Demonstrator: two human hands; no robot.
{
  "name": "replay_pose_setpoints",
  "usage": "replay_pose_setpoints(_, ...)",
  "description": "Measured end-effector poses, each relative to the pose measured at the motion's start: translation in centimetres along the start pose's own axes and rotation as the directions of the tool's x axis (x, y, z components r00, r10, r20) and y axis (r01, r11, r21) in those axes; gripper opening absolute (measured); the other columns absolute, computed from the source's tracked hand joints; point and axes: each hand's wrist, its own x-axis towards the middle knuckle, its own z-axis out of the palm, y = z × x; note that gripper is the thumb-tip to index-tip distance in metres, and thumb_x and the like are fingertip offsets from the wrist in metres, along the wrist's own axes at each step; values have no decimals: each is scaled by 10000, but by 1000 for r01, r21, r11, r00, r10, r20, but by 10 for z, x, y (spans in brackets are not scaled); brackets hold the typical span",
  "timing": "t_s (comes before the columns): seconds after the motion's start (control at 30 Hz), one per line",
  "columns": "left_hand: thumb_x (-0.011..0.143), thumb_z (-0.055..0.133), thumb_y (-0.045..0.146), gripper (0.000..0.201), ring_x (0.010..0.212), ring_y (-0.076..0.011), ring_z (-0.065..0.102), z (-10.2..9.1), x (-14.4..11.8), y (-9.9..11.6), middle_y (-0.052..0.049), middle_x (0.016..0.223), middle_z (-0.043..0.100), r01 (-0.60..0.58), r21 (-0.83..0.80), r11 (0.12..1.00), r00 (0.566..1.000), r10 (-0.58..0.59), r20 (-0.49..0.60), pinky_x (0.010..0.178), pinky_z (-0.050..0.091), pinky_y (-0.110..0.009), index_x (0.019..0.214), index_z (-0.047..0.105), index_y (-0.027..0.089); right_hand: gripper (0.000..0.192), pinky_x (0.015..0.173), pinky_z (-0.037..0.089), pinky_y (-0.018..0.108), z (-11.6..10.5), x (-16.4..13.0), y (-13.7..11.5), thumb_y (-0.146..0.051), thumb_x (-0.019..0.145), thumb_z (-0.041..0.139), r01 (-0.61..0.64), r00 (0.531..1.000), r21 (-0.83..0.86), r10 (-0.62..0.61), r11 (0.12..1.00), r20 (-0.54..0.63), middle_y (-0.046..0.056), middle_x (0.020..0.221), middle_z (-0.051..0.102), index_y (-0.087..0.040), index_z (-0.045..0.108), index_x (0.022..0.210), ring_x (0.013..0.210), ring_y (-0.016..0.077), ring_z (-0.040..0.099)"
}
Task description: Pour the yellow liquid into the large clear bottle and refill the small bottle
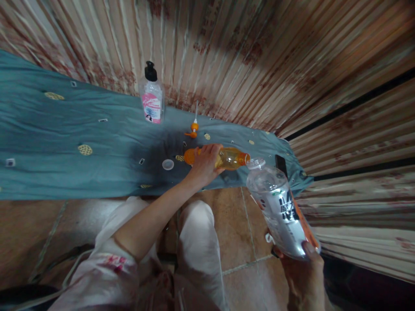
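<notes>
My left hand [205, 164] is wrapped round an orange see-through bottle [231, 158], which lies nearly level with its mouth to the right. In my right hand [303, 263] is a large clear bottle [279, 207] with a silver and orange label, gripped near its base and tilted up to the left. The two mouths meet or nearly meet; I cannot tell if they touch. Behind my left hand an orange pump head [194, 128] with a white tube lies on the cloth. A small round clear cap [167, 164] lies left of the orange bottle.
A clear pump bottle [152, 97] with a black top and pink label stands at the back. A dark phone-like object [281, 165] lies near the right end of the teal cloth [65, 142]. Pleated curtains [207, 56] hang behind and to the right.
</notes>
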Motion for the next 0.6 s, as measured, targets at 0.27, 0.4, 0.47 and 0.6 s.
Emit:
replay_pose_setpoints(0.27,746,848,194,644,1279,-364,595,-4,0,4,-159,1348,653,34,9,999,999,-34,30,1059,437,-580,1293,510,194,659,429,452,244,-2,-1,1,-495,764,695,-19,999,-14,19,1000,-29,113,1173,732,-303,619,1390,779,243,684)
replay_pose_setpoints(0.4,743,851,187,647,1295,-360,590,-5,1,5,-163,1348,650,38,3,999,999,-38,34,1065,435,-570,1295,514,180,672,414,426,236,1,-1,-1,-497,761,695,-2,1000,-20,2,1000,-5,121,1205,726,-310,611,1401,747,232,670)
replay_pose_setpoints(0.47,746,850,189,643,1297,-359,589,-4,1,4,-163,1349,649,40,0,999,999,-40,33,1067,435,-575,1295,516,183,674,415,430,236,2,-1,-2,-505,764,694,-1,1000,-21,1,1000,11,121,1235,717,-313,609,1404,729,219,658)
replay_pose_setpoints(0.6,750,847,188,639,1287,-356,594,-3,0,3,-153,1349,649,30,2,1000,999,-30,14,1065,436,-579,1297,517,199,682,417,430,243,2,-1,-2,-513,765,694,-5,1000,-10,6,1000,20,116,1295,698,-323,600,1413,727,215,652)
